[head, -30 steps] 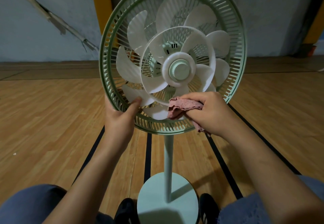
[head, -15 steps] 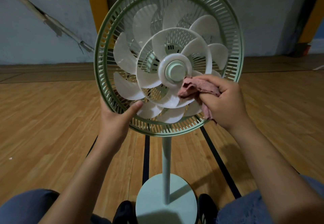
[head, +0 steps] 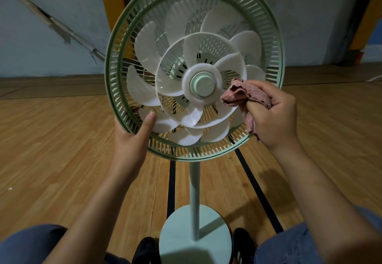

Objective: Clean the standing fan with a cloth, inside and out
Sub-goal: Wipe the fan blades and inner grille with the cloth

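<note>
A pale green standing fan stands before me with its front cover off, its white blades (head: 192,116) exposed inside the green rear guard (head: 275,36). My left hand (head: 132,137) grips the guard's lower left rim, thumb on the inside near a blade. A crumpled pink cloth (head: 246,95) is bunched in my right hand (head: 275,114), pressed against a blade just right of the green hub cap (head: 203,84). The pole (head: 194,199) runs down to a round base (head: 196,241).
Wooden floor (head: 51,150) with black lines spreads all round. A grey wall with a yellow post (head: 112,5) and a slanting pipe (head: 51,21) lies behind. My knees and dark shoes (head: 144,249) flank the base.
My right hand has carried the cloth up from the lower blades to the right of the hub. The blades have turned a little. My left hand keeps its grip on the rim.
</note>
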{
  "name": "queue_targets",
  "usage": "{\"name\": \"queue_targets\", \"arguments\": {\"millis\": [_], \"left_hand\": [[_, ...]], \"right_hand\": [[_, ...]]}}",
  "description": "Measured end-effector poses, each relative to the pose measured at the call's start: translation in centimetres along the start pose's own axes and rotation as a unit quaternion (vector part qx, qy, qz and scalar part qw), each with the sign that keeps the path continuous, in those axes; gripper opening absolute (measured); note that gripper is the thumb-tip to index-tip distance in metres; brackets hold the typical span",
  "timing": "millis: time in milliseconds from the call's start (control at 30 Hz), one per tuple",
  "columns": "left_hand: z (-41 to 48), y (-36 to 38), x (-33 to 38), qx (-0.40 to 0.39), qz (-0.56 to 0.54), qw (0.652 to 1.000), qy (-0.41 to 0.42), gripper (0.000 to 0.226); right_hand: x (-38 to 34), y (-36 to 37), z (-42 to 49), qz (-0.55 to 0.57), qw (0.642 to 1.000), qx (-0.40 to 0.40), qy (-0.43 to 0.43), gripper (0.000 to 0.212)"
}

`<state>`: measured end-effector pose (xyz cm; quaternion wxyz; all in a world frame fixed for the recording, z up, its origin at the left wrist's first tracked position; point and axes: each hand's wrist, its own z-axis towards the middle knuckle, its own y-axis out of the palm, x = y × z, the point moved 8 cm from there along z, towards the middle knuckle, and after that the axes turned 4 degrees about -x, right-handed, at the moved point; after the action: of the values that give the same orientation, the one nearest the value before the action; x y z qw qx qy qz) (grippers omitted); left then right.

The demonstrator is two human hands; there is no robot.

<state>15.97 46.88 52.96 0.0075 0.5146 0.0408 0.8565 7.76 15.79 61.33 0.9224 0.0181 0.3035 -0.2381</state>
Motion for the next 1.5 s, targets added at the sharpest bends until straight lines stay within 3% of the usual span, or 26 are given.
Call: {"name": "queue_targets", "arguments": {"millis": [100,267,400,533,767,967,1133,1333,1500], "left_hand": [[-0.2,0.2,-0.1,-0.019,-0.001,1.0,0.006,0.076],[-0.2,-0.2,0.0,0.036,-0.01,0.999,0.0,0.057],[-0.4,-0.2,0.5,0.027,0.0,1.0,-0.007,0.08],[-0.6,0.3,0.4,-0.01,0.009,1.0,0.001,0.074],[-0.5,-0.1,0.6,0.026,-0.019,0.999,-0.008,0.089],[-0.4,0.5,0.4,-0.049,0.007,0.999,-0.013,0.091],[0.1,0.2,-0.6,-0.07,0.006,0.997,-0.042,0.074],[0.2,-0.3,-0.6,-0.034,0.027,0.999,-0.015,0.046],[0.1,-0.3,-0.4,-0.019,0.045,0.999,-0.008,0.04]], "right_hand": [[0.0,0.1,-0.2,0.001,1.0,0.01,-0.01,0.043],[0.8,0.7,-0.5,0.009,1.0,-0.001,0.009,0.035],[0.6,0.8,-0.6,0.006,1.0,-0.001,0.002,0.034],[0.9,0.7,-0.7,-0.005,1.0,0.006,0.009,0.036],[1.2,1.1,-1.0,-0.018,1.0,-0.017,0.008,0.036],[1.1,1.6,-1.1,-0.094,0.993,-0.048,-0.056,0.038],[1.0,1.6,-1.3,-0.097,0.991,-0.04,-0.086,0.043],[1.2,2.1,-1.5,-0.092,0.99,-0.051,-0.098,0.045],[0.3,2.2,-1.7,-0.116,0.981,-0.053,-0.143,0.05]]}}
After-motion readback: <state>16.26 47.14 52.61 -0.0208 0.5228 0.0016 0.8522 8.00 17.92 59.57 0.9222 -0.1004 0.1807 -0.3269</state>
